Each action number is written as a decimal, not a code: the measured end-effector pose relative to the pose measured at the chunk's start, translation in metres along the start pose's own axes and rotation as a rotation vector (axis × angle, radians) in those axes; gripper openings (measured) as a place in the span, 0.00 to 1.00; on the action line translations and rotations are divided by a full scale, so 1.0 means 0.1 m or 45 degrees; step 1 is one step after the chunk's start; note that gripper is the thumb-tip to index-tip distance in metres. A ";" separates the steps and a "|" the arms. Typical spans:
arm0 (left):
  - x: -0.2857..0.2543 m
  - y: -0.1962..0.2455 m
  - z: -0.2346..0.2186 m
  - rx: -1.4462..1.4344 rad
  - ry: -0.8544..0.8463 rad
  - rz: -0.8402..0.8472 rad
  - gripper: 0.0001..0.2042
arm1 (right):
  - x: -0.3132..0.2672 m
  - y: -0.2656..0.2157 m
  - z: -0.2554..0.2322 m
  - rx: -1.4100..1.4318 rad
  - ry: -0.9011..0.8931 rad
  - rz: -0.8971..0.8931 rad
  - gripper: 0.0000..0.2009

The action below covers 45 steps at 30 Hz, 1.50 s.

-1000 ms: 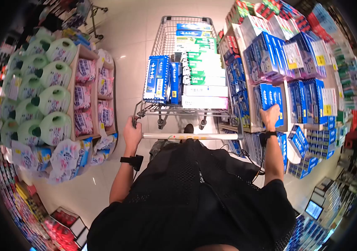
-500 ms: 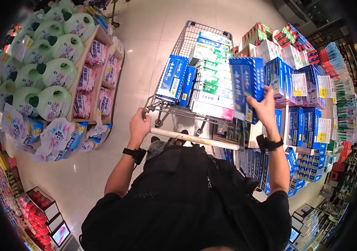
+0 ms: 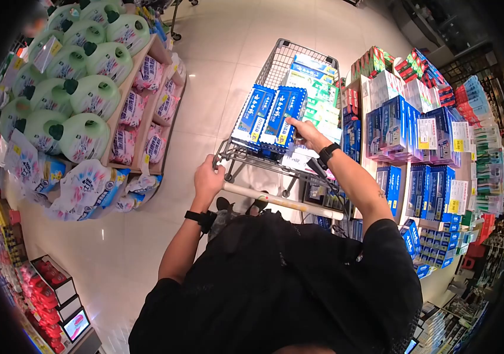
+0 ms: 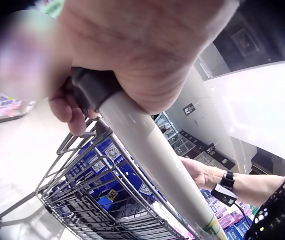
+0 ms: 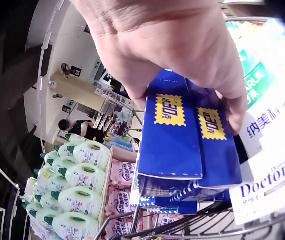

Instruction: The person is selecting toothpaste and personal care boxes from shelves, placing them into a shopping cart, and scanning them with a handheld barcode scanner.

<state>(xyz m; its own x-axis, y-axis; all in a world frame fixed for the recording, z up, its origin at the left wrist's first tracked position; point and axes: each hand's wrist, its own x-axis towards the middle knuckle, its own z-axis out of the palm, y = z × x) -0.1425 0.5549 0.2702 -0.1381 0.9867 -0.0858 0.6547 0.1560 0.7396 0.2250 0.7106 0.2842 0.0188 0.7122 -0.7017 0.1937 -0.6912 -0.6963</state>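
In the head view, my right hand [image 3: 308, 133] holds a pair of blue boxes [image 3: 285, 112] over the near part of the shopping cart [image 3: 272, 56]. The right wrist view shows the two boxes [image 5: 175, 132] side by side between thumb and fingers, each with a yellow stamp. Another blue box [image 3: 253, 112] lies just left of them in the cart. White and green toothpaste boxes [image 3: 324, 112] fill the cart's right side, partly hidden by my hand. My left hand [image 3: 207, 179] grips the left end of the cart's white handle bar [image 4: 147, 145].
A shelf of blue boxes [image 3: 390, 127] with price tags stands close on the right. To the left is a stand with pale green detergent jugs [image 3: 95, 94] and pink bags [image 3: 123, 144]. Tiled floor [image 3: 213, 88] lies between cart and stand.
My right hand took the blue boxes from the right shelf and carried them left, over the cart beside the other blue box. My left hand stays on the handle.
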 end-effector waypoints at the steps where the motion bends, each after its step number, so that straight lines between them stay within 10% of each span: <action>1: 0.04 -0.01 0.00 0.017 -0.002 0.025 0.13 | -0.06 -0.05 0.00 0.024 0.015 0.000 0.24; 4: 0.17 -0.05 -0.02 0.047 -0.046 0.048 0.14 | -0.18 -0.25 0.03 -0.416 0.109 -0.028 0.45; 10: 0.33 -0.14 0.00 0.088 -0.060 0.109 0.13 | 0.20 0.12 0.06 -0.388 0.190 -0.678 0.55; 14: 0.67 -0.47 0.18 0.069 -0.099 0.288 0.13 | -0.34 -0.04 -0.20 -0.442 0.164 -0.520 0.52; 17: 0.64 -0.23 -0.06 -0.060 -0.196 0.019 0.12 | -0.66 0.09 -0.61 -0.673 0.125 -0.758 0.30; 21: 0.69 -0.29 -0.05 -0.050 -0.171 0.045 0.12 | -1.00 0.60 -1.61 -0.841 0.736 -0.609 0.18; 27: 0.63 -0.12 -0.16 0.030 -0.148 0.044 0.12 | -1.41 1.78 -2.82 -0.938 1.439 0.372 0.26; 45: 0.31 -0.09 -0.27 0.131 -0.095 0.035 0.14 | -1.48 2.41 -3.33 -1.132 1.363 0.576 0.19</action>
<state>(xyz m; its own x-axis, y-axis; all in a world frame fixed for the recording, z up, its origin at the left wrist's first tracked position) -0.1729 0.5824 0.2792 -0.0658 0.9907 -0.1191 0.7308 0.1291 0.6703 0.5953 0.4798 0.2702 0.8688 0.4829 -0.1094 0.4946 -0.8565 0.1473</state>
